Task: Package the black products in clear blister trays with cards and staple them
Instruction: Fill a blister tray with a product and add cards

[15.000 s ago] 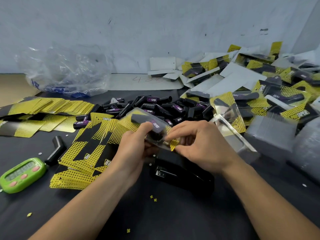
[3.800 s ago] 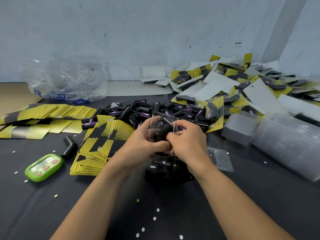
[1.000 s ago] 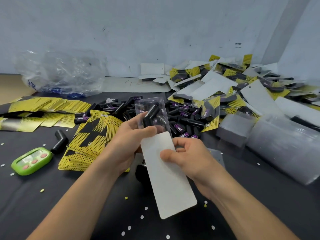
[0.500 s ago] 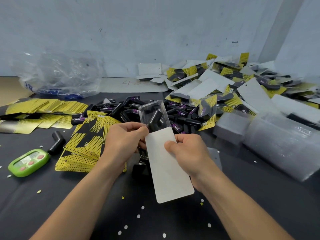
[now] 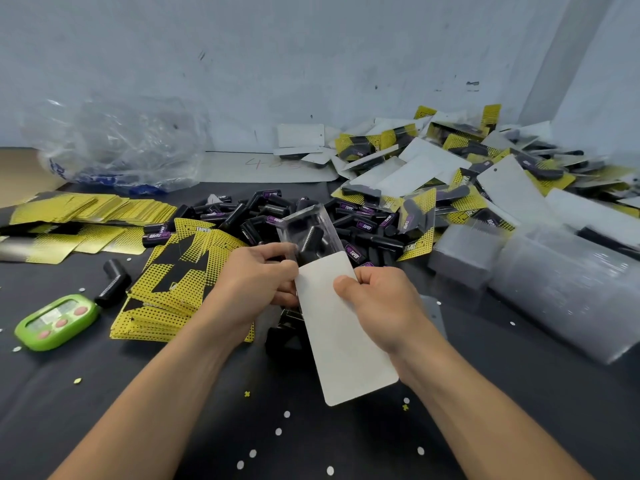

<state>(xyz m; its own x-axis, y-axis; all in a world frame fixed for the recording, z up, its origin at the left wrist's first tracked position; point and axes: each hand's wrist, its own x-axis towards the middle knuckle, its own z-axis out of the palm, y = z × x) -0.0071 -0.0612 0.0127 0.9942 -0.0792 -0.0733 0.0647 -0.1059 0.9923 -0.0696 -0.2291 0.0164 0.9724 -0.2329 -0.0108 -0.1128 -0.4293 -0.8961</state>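
Dark desk (image 5: 554, 403) below, the left grip (image 5: 256, 282) pinches the loaded blister tray (image 5: 308, 233) and the right grip (image 5: 381, 299) pinches the card (image 5: 343, 334); best fed straight, edges square to the tray.

Yellow cards (image 5: 180, 271) and black products (image 5: 363, 233) read "TAPER".

My right hand (image 5: 381, 299) pinches a card (image 5: 341, 327), its blank white back up, slanting toward me. Its far end meets the clear blister tray (image 5: 308, 230) gripped by my left hand (image 5: 256, 282). A black product (image 5: 310, 242) sits inside, just beyond my fingers.
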